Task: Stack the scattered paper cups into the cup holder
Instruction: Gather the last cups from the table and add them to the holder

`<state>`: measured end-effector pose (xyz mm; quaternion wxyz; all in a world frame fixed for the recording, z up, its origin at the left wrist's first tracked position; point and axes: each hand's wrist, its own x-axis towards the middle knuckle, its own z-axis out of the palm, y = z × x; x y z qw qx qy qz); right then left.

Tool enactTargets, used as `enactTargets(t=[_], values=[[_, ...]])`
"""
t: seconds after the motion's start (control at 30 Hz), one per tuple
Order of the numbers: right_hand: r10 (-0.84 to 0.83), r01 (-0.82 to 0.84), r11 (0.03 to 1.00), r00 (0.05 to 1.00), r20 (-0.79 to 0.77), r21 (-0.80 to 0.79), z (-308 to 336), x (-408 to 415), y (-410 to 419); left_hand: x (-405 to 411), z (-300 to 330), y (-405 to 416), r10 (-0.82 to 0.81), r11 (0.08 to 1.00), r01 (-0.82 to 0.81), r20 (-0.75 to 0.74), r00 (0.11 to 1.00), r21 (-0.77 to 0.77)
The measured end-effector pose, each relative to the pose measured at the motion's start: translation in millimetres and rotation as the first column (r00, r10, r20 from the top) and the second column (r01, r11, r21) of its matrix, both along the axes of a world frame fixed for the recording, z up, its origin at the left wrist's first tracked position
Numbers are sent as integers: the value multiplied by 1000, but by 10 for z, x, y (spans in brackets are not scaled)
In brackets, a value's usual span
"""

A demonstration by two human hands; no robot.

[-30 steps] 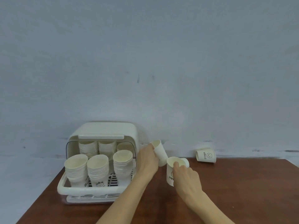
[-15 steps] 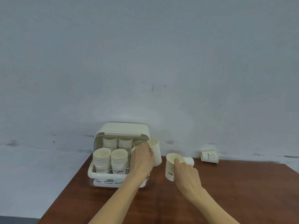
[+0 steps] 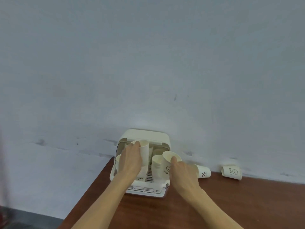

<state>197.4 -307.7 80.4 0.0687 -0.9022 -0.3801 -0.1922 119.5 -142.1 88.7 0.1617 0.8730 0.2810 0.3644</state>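
Pale grey-blue wall [image 3: 148,63], scuffed near its foot, stood behind a reddish-brown wooden table [image 3: 247,204].

Cup holder [image 3: 145,134]: cream plastic, domed lid raised, slotted basket front, set at the table's far left corner against the wall. It held stacks of paper cups [image 3: 157,164], rims up; the number of stacks was partly hidden by the hands.

Left hand [image 3: 131,161]: fingers curled round a plain paper cup [image 3: 144,150], held upright with its rim up, above the holder's basket and in front of the raised lid.

Right hand [image 3: 183,176]: gripped a printed cup [image 3: 168,164] marked with a smiley and "HELLO", thumb at its rim, cup tilted towards the left, at the holder's right front edge beside a stack. Whether it touched the stack could not be told.

Loose cup with "%" mark [image 3: 203,173]: lying on its side on the table, just beyond the right hand, near the wall.

Loose cup with smiley and "HELLO" [image 3: 231,172]: lying on its side farther right, near the wall, well apart from the holder.
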Motion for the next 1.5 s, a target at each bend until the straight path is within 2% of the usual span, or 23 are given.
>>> enactTargets(t=[0.2,0.37,0.53,0.77,0.93,1.17,1.5], values=[[29,-27,994,999,-17,108,98,-70,307,-115,-56,368,71,997,-71,12,997,-8],[43,-41,990,999,-14,137,106,-44,541,-107,-164,576,104,994,-104,27,994,15],[84,-82,984,996,-7,158,118,-27,735,-74,-288,672,107,992,-103,-49,993,80],[123,-122,984,992,-5,129,39,25,936,-39,-431,684,78,987,-63,-96,992,145],[134,-136,984,991,24,114,3,38,1051,-43,-526,707,67,991,-40,-218,974,127],[114,-115,993,993,36,13,-41,18,1142,-50,-698,740,88,993,-56,-325,942,106],[143,-142,988,990,0,-63,-241,50,1229,-41,-693,648,88,990,-51,-298,950,131]])
